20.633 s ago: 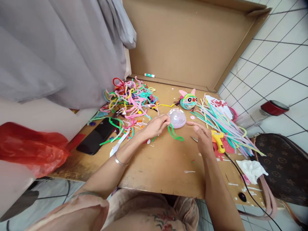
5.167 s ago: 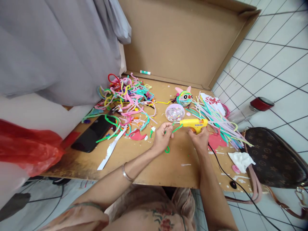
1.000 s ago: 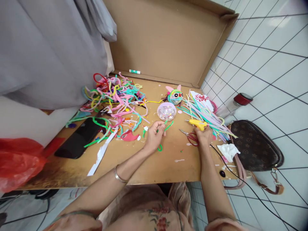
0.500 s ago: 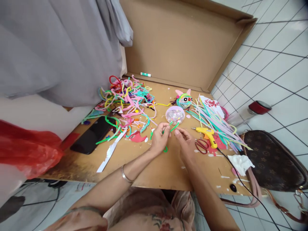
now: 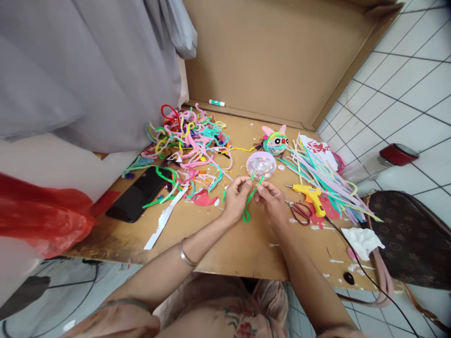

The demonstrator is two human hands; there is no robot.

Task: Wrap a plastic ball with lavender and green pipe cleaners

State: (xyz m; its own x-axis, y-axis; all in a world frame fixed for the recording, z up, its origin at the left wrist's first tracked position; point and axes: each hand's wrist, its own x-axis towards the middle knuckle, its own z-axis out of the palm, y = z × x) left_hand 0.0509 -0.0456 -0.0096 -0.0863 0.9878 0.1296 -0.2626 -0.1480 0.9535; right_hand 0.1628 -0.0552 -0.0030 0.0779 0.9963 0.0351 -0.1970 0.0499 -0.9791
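My left hand and my right hand meet over the middle of the cardboard-topped table, both pinching a green pipe cleaner that curls between them. Just beyond the fingertips sits a clear pink dome with small bits inside. A yellow glue gun and red-handled scissors lie on the table to the right of my right hand. A small yarn-wrapped figure with eyes and pink ears stands behind the dome.
A tangle of coloured pipe cleaners covers the left back; a bundle of straight ones lies right. A black phone, a red bag, a crumpled tissue, a brown handbag and a red-lidded jar surround the table.
My right hand put the glue gun down on the right and came back to the green pipe cleaner, which both hands now pinch.
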